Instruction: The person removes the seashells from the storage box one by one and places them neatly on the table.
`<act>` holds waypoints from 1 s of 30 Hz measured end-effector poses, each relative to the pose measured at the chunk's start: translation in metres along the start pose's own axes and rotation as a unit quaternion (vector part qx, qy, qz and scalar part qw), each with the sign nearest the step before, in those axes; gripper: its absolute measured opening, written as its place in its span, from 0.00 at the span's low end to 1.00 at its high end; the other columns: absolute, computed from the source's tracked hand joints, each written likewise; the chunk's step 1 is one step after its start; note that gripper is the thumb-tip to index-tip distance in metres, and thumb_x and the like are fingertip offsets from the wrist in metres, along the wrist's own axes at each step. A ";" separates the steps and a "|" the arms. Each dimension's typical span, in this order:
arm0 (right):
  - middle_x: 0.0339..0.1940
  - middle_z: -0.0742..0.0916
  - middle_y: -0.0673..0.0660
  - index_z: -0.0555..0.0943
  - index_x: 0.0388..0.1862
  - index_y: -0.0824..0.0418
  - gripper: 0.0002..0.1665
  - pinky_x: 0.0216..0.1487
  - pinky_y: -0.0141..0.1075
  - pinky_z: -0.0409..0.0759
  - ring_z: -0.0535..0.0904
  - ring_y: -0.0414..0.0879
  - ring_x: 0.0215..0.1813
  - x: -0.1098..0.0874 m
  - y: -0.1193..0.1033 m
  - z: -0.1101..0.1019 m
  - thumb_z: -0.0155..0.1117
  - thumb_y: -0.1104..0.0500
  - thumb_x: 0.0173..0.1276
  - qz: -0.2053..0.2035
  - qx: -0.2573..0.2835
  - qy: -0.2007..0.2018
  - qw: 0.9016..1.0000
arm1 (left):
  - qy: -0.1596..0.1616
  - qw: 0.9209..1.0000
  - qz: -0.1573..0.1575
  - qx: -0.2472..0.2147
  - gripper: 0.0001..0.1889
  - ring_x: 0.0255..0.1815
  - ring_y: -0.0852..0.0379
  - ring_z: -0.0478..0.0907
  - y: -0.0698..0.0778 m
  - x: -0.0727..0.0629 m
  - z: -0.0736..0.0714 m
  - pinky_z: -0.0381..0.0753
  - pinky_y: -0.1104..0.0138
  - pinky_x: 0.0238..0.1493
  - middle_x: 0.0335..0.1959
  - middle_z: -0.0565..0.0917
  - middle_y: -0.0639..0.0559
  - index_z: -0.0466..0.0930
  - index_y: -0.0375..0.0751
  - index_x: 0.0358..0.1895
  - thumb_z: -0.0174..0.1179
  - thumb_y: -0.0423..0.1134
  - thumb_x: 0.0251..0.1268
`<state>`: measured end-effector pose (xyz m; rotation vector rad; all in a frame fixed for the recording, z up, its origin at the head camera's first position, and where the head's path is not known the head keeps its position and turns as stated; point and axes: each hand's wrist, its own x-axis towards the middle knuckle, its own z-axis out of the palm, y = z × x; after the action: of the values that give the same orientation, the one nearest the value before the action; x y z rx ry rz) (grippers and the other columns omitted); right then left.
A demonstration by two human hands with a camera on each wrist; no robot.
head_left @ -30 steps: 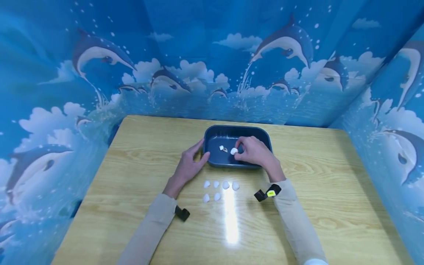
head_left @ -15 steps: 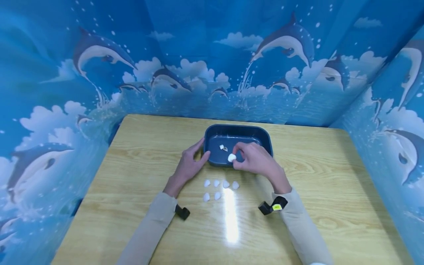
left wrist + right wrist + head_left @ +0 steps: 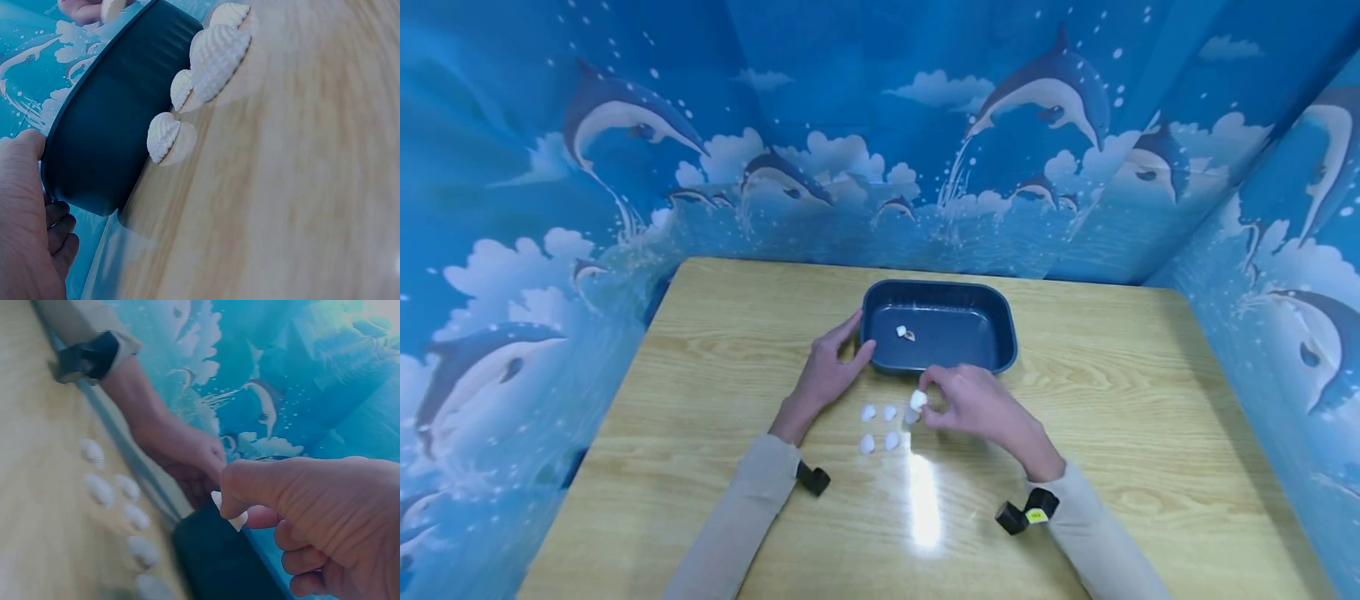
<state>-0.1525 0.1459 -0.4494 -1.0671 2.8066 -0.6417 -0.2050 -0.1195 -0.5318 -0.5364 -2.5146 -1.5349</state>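
My right hand (image 3: pixel 973 407) pinches a white seashell (image 3: pixel 918 400) between thumb and fingertips, over the table just in front of the dark blue basin (image 3: pixel 951 337). The right wrist view shows the same pinched shell (image 3: pixel 239 521) partly covered by the thumb. At the basin's left end my left hand (image 3: pixel 827 372) holds the wall, thumb at the rim and fingers along the outside. Ribbed white shells lie in two rows before the basin, among them a back-row shell (image 3: pixel 890 412) and a front-row shell (image 3: pixel 867 444). My right hand hides part of the back row.
Inside the basin, towards its left, lie a small white shell (image 3: pixel 901 332) and a brownish shell (image 3: pixel 910 336). The wooden table (image 3: pixel 730 333) ends against a blue dolphin-print curtain (image 3: pixel 850 225) behind the basin. A bright reflection crosses the table's middle.
My right hand has carried the pinched shell out of the basin, over its near rim, towards the rows of shells. My left hand has stayed at the basin's left end.
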 end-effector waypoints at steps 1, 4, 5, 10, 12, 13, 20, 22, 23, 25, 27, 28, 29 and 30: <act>0.14 0.69 0.39 0.85 0.44 0.58 0.13 0.17 0.27 0.59 0.59 0.31 0.17 -0.002 0.000 0.003 0.73 0.56 0.61 -0.002 0.000 -0.001 1.000 | 0.000 1.000 -0.001 0.000 0.36 0.80 0.49 0.65 0.000 0.000 0.000 0.66 0.55 0.79 0.79 0.68 0.39 0.63 0.37 0.80 0.60 0.53 0.79; 0.12 0.69 0.38 0.85 0.44 0.58 0.13 0.17 0.27 0.60 0.59 0.30 0.16 -0.008 0.000 0.012 0.73 0.56 0.60 -0.005 0.009 -0.009 1.000 | -0.001 1.000 -0.004 0.000 0.36 0.80 0.48 0.65 0.001 0.000 -0.001 0.67 0.54 0.79 0.79 0.68 0.39 0.63 0.37 0.80 0.60 0.53 0.78; 0.12 0.69 0.38 0.85 0.44 0.59 0.13 0.17 0.26 0.61 0.59 0.30 0.16 -0.010 0.000 0.015 0.72 0.57 0.60 -0.007 0.013 -0.014 1.000 | -0.002 1.000 -0.005 0.000 0.36 0.80 0.48 0.65 0.002 0.000 -0.001 0.67 0.54 0.79 0.79 0.67 0.39 0.63 0.37 0.80 0.60 0.53 0.78; 0.13 0.70 0.38 0.85 0.44 0.59 0.13 0.18 0.26 0.62 0.60 0.29 0.16 -0.016 0.001 0.029 0.73 0.57 0.61 -0.010 0.031 -0.043 0.999 | -0.002 1.000 -0.006 0.001 0.36 0.80 0.48 0.65 0.002 0.000 -0.001 0.67 0.54 0.79 0.79 0.68 0.38 0.63 0.38 0.80 0.60 0.52 0.78; 0.14 0.71 0.38 0.85 0.44 0.58 0.13 0.19 0.26 0.63 0.60 0.29 0.17 -0.018 0.001 0.033 0.73 0.56 0.61 -0.011 0.031 -0.049 0.998 | -0.002 1.000 -0.007 0.002 0.36 0.80 0.48 0.65 0.002 0.000 -0.001 0.67 0.54 0.79 0.79 0.68 0.39 0.63 0.39 0.80 0.60 0.53 0.78; 0.14 0.71 0.38 0.85 0.44 0.58 0.13 0.19 0.26 0.63 0.60 0.29 0.17 -0.018 0.001 0.035 0.73 0.56 0.61 -0.012 0.031 -0.051 0.998 | -0.002 1.000 -0.007 0.001 0.36 0.80 0.48 0.65 0.001 0.000 -0.001 0.67 0.54 0.79 0.79 0.68 0.39 0.63 0.39 0.80 0.60 0.53 0.78; 0.16 0.72 0.38 0.86 0.44 0.57 0.14 0.21 0.26 0.67 0.61 0.30 0.19 -0.020 -0.001 0.041 0.72 0.56 0.59 -0.015 0.029 -0.070 0.997 | -0.002 1.000 -0.010 0.001 0.36 0.80 0.50 0.65 0.001 0.000 -0.001 0.66 0.56 0.79 0.79 0.68 0.39 0.63 0.39 0.80 0.60 0.54 0.78; 0.16 0.71 0.38 0.86 0.45 0.57 0.15 0.21 0.26 0.65 0.60 0.30 0.18 -0.020 -0.001 0.043 0.71 0.56 0.59 -0.014 0.027 -0.075 0.997 | -0.002 1.000 -0.009 0.001 0.36 0.80 0.51 0.65 0.001 0.000 0.000 0.66 0.56 0.79 0.78 0.68 0.39 0.64 0.37 0.79 0.60 0.53 0.78; 0.16 0.71 0.38 0.86 0.45 0.57 0.15 0.20 0.26 0.65 0.60 0.29 0.18 -0.020 -0.001 0.044 0.71 0.56 0.58 -0.015 0.028 -0.076 0.997 | -0.002 1.000 -0.008 0.000 0.36 0.80 0.51 0.65 0.001 0.000 0.000 0.66 0.56 0.79 0.78 0.68 0.39 0.64 0.37 0.79 0.60 0.53 0.78; 0.16 0.71 0.38 0.86 0.45 0.57 0.15 0.21 0.26 0.64 0.60 0.30 0.18 -0.021 0.000 0.045 0.71 0.57 0.58 -0.015 0.028 -0.078 0.996 | -0.002 1.000 -0.006 -0.001 0.36 0.79 0.52 0.65 0.001 0.001 0.000 0.66 0.57 0.79 0.78 0.68 0.39 0.64 0.36 0.79 0.59 0.53 0.79; 0.17 0.71 0.39 0.85 0.45 0.57 0.15 0.21 0.26 0.64 0.60 0.30 0.19 -0.021 0.000 0.046 0.71 0.57 0.59 -0.016 0.028 -0.079 0.996 | -0.001 1.000 -0.006 -0.001 0.36 0.79 0.52 0.65 0.000 0.001 0.000 0.66 0.57 0.79 0.78 0.68 0.39 0.64 0.37 0.79 0.59 0.53 0.79; 0.17 0.71 0.39 0.85 0.45 0.57 0.14 0.21 0.26 0.65 0.60 0.30 0.19 -0.021 -0.001 0.045 0.71 0.57 0.60 -0.018 0.028 -0.078 0.996 | -0.001 1.000 -0.005 -0.001 0.35 0.79 0.52 0.65 0.000 0.001 0.000 0.66 0.57 0.79 0.78 0.68 0.39 0.63 0.37 0.79 0.59 0.53 0.79; 0.17 0.71 0.39 0.85 0.46 0.57 0.14 0.21 0.26 0.65 0.60 0.30 0.19 -0.021 -0.001 0.045 0.70 0.57 0.60 -0.018 0.026 -0.079 0.996 | 0.000 1.000 -0.005 -0.001 0.35 0.79 0.53 0.65 0.000 0.001 0.000 0.66 0.57 0.79 0.78 0.68 0.39 0.63 0.38 0.80 0.59 0.53 0.79; 0.17 0.72 0.39 0.85 0.46 0.57 0.14 0.21 0.27 0.66 0.61 0.30 0.19 -0.021 -0.001 0.043 0.70 0.56 0.62 -0.016 0.026 -0.083 0.996 | 0.000 1.000 -0.005 0.000 0.35 0.79 0.53 0.65 0.000 0.001 0.000 0.66 0.57 0.79 0.78 0.68 0.39 0.63 0.39 0.80 0.59 0.54 0.79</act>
<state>-0.1271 0.1432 -0.4903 -1.1045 2.6218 -0.5958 -0.2059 -0.1193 -0.5319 -0.5242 -2.5203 -1.5390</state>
